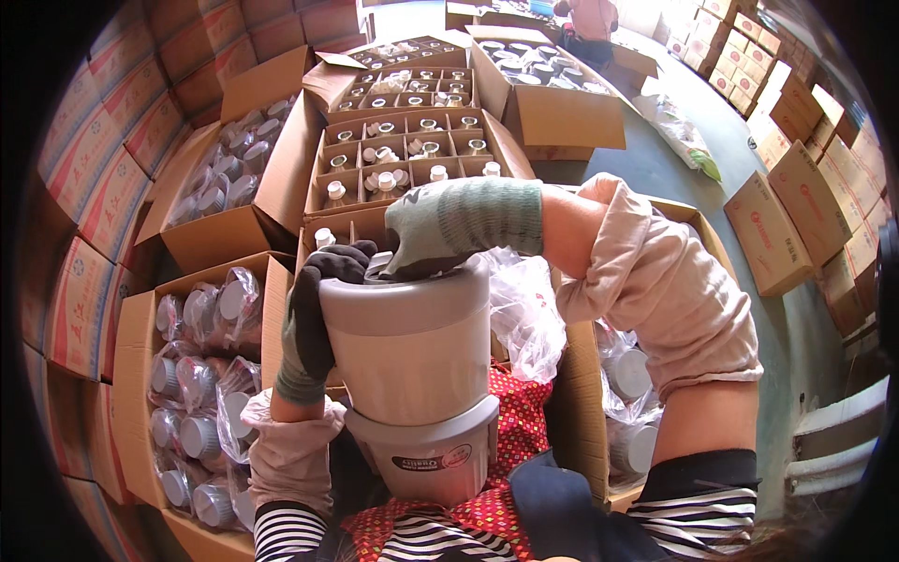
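A beige and grey insulated jug (407,370) with an oval label on its grey lower part stands in front of my body. My left hand (318,300), in a dark-coated glove, wraps its far left side, fingers curled over the grey rim. Over the far edge of the same rim, my right hand (426,234) bends in a grey-green glove, its fingertips partly hidden. Between the two hands pokes up a small grey piece (377,265) of the jug's top. Behind the jug's right side lies crumpled clear plastic bagging (529,309).
Divided cartons (398,155) of white-capped liners run ahead. Open cartons of bagged grey-lidded jugs stand at left (201,412) and right (632,403). Stacked cartons (98,215) wall the left side. A plastic sack (679,131) lies on the floor; another person (592,23) is at the far end.
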Motion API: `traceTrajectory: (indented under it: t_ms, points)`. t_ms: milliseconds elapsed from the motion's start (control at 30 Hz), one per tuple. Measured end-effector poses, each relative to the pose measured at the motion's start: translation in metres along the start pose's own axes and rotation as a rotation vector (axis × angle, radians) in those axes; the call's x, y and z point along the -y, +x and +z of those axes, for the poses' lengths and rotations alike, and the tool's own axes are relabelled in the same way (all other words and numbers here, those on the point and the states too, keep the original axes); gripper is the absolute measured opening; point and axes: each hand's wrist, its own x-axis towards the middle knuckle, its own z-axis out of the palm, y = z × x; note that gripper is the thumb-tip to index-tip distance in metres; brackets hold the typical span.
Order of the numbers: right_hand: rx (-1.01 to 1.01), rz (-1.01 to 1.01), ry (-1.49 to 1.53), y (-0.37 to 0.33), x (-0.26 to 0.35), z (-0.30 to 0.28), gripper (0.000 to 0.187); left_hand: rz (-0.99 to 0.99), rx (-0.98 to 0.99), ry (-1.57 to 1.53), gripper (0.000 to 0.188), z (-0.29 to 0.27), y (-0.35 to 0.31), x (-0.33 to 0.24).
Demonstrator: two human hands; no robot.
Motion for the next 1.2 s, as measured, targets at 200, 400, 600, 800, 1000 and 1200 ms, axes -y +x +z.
traceTrajectory:
  t_ms: [200, 400, 600, 800, 1000, 1200]
  points:
    - [0.004, 0.023, 0.081, 0.003, -0.002, -0.005, 0.068, -0.107, -0.090, -0.174, 0.054, 0.004, -0.008, 0.002]
    - [-0.257, 0.554, 0.065, 0.082, -0.143, 0.067, 0.085, -0.004, -0.060, -0.056, 0.050, -0.037, -0.020, 0.026]
    - [-0.229, 0.948, 0.473, 0.105, -0.227, 0.205, 0.065, -0.235, -0.175, -0.444, 0.054, -0.046, -0.014, 0.034]
    - [-0.747, 0.202, 1.792, 0.131, -0.171, 0.240, 0.030, -0.573, 0.032, -1.151, 0.045, -0.108, -0.011, 0.186]
    - [-0.565, -0.108, 1.982, 0.083, -0.079, 0.166, 0.038, -0.756, -0.016, -1.100, 0.042, -0.026, 0.053, 0.124]
    - [-0.637, -0.372, 2.296, 0.069, -0.100, 0.173, 0.027, -0.576, -0.418, -0.402, 0.034, -0.080, 0.061, 0.141]
